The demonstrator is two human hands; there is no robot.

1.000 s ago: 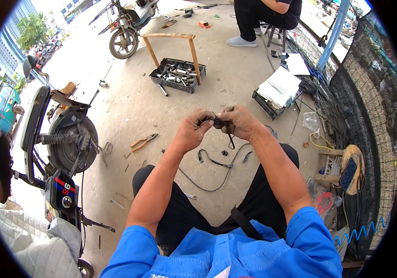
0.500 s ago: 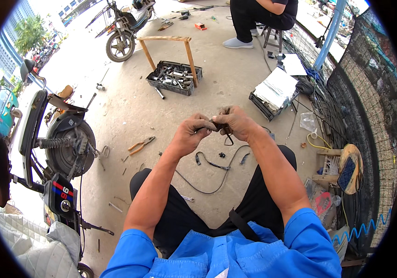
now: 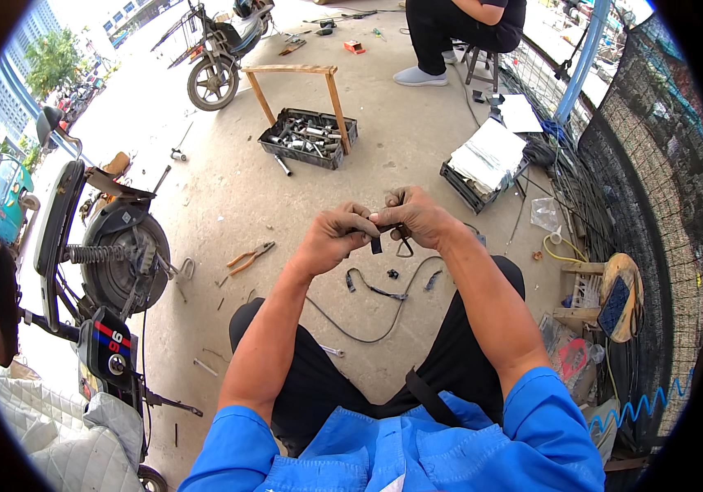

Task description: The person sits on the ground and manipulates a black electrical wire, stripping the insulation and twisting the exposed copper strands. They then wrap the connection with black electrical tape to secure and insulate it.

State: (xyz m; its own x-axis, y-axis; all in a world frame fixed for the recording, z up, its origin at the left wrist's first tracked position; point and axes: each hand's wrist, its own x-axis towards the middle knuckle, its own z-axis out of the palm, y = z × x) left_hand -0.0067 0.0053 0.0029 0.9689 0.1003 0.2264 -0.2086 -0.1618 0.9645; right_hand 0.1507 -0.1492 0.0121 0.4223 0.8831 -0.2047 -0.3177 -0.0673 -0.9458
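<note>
My left hand (image 3: 337, 234) and my right hand (image 3: 414, 217) meet in front of me above the concrete floor, thumbs and fingertips pinched close together. Between them hangs a short flat black strip (image 3: 377, 245) that looks like tape. A thin black cable (image 3: 405, 248) makes a small bend below my right fingers. My fingers cover most of what they grip, so its upper part is hidden. Beneath my hands, between my knees, a longer black cable (image 3: 365, 339) curves over the ground. Dark wrapped pieces (image 3: 388, 293) lie along it.
Orange-handled pliers (image 3: 250, 258) and a small wrench (image 3: 331, 351) lie on the floor. Ahead stands a black crate (image 3: 310, 160) of sockets with a wooden handle. A partly dismantled scooter (image 3: 114, 254) is at left, a paper-topped crate (image 3: 483, 176) at right. Someone sits on a stool (image 3: 483, 70) beyond.
The flat black strip now hangs below my fingertips, where it did not show before. My right fingers have shifted slightly; both arms stay nearly in place.
</note>
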